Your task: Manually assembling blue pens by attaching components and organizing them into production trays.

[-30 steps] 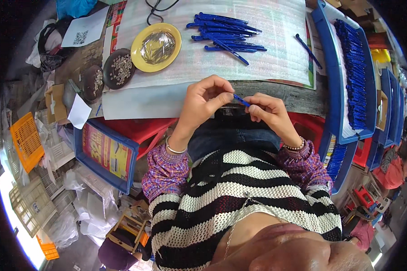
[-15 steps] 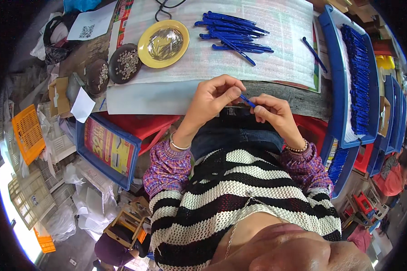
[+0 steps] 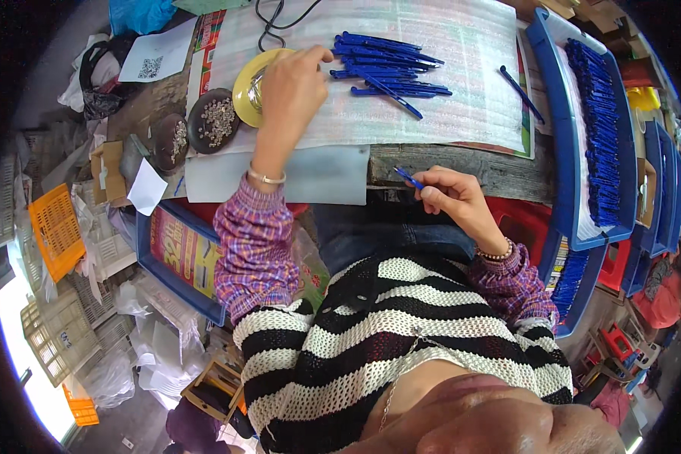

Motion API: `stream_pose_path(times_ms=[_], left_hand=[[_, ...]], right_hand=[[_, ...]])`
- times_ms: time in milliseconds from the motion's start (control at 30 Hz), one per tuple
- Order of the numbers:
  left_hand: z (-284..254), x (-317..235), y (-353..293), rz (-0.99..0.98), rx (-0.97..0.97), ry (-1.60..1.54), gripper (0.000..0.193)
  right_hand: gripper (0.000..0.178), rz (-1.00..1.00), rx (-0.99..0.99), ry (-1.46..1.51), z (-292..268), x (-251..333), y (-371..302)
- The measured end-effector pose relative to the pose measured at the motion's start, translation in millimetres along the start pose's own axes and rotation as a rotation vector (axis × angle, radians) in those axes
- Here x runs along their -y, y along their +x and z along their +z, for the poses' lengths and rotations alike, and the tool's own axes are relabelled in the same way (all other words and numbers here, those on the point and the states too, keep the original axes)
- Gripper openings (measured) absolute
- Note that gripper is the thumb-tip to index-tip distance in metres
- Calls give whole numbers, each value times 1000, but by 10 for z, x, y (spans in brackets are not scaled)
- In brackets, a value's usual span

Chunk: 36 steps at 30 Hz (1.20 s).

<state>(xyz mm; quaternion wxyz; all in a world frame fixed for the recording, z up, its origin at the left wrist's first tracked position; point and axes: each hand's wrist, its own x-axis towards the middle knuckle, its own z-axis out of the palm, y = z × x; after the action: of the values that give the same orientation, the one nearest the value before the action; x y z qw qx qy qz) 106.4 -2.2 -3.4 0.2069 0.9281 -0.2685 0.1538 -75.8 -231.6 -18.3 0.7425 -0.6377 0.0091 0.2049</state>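
My right hand (image 3: 455,198) is closed in a pinch on a slim blue pen (image 3: 408,178), just in front of the table's near edge. Its narrow tip points up and to the left. My left hand (image 3: 293,92) reaches over a yellow bowl (image 3: 244,89) of thin metal pieces and covers much of it. The fingertips of that hand are hidden, so their grip does not show. Right of the bowl lies a pile of blue pens (image 3: 390,64) on a pale foam sheet (image 3: 469,113). A single blue pen (image 3: 522,94) rests farther right.
Two dark dishes, one with small metal parts (image 3: 216,121), stand left of the bowl. A black cable (image 3: 268,30) loops behind it. At the right is a blue tray (image 3: 560,151) packed with blue pens; another blue crate (image 3: 178,253) sits lower left.
My left hand has let go of the blue pen and moved up and left to the yellow bowl. My right hand keeps the pen in nearly the same place.
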Motion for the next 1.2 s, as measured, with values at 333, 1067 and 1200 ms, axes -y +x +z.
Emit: stream_pose_path(times_ms=[333,1067,1200], left_hand=[[281,-56,101,-29,94,106,13],[326,107,190,-90,-19,-7,14],[218,104,83,2,-137,-118,17]], right_hand=[[21,0,-2,12,-21,-28,-20],[18,50,-4,-15,72,27,21],[19,22,-43,-57,55,-19,5]])
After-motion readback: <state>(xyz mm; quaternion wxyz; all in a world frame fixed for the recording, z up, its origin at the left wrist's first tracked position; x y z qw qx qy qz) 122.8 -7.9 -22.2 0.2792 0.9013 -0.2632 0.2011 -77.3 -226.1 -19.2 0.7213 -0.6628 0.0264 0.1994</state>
